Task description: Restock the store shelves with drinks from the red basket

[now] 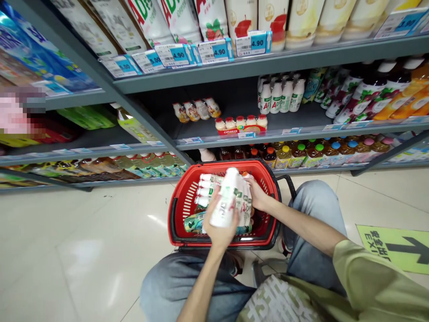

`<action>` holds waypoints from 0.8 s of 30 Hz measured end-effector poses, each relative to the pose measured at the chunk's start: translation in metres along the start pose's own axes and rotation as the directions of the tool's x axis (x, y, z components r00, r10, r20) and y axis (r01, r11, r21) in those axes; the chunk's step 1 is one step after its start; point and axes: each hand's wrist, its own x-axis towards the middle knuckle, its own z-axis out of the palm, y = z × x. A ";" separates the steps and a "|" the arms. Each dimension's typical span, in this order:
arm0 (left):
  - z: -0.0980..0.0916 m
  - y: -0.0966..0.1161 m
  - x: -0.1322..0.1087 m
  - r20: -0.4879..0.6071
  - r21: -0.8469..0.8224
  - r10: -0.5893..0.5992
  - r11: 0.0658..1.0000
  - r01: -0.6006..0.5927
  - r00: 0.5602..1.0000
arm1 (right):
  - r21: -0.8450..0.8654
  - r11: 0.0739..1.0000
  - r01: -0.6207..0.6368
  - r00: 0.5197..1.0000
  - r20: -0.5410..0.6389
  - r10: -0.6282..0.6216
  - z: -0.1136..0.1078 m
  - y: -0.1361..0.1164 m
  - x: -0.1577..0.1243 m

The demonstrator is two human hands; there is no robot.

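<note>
A white plastic drink bottle is gripped in my left hand, tilted over a red shopping basket. My right hand reaches into the basket's right side with bent fingers. Those fingers are beside a pack of small white drink bottles and an orange cap; exactly what they grip is hidden. More small white bottles lie at the basket's left. Below them is a teal patterned bottle, partly covered by my left hand.
Drink shelves stand ahead, with a four-bottle-style white pack and a red-capped pack on the middle one. Coloured-cap bottles line the bottom. My knees flank the basket. A green exit sign marks the floor at right.
</note>
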 end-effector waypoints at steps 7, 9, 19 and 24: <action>-0.018 -0.010 0.049 -0.191 -0.636 -0.753 0.583 0.505 0.629 | -0.024 0.995 -0.095 0.986 0.138 0.098 0.009 -0.024 -0.023; -0.022 -0.015 0.050 -0.119 -0.733 -0.854 0.419 0.536 0.506 | -0.068 0.991 -0.117 0.959 0.251 0.130 0.009 -0.031 -0.030; -0.026 -0.022 0.035 0.076 -0.816 -0.916 0.169 0.552 0.393 | -0.191 0.982 0.016 0.887 0.455 0.074 0.004 -0.030 -0.039; -0.028 -0.027 0.038 0.030 -0.830 -0.898 0.223 0.511 0.440 | -0.230 0.969 0.084 0.903 0.429 0.024 0.005 -0.032 -0.037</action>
